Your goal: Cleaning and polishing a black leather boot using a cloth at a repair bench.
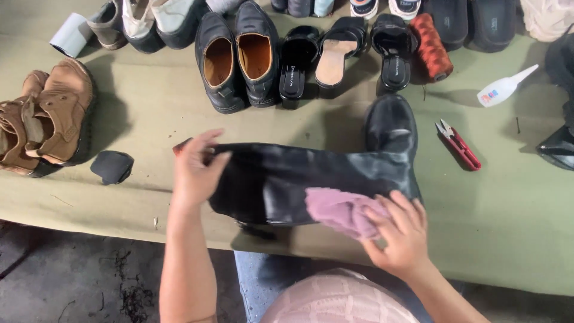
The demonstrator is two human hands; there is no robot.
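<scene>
A tall black leather boot lies on its side on the olive-green table, its shaft pointing left and its foot toward the back. My left hand grips the open top of the shaft. My right hand presses a pink cloth against the lower side of the shaft near the ankle.
Red thread snips and a white glue bottle lie right of the boot. A rust-red thread spool, black loafers, black sandals, brown boots and a small black pad lie on the table too.
</scene>
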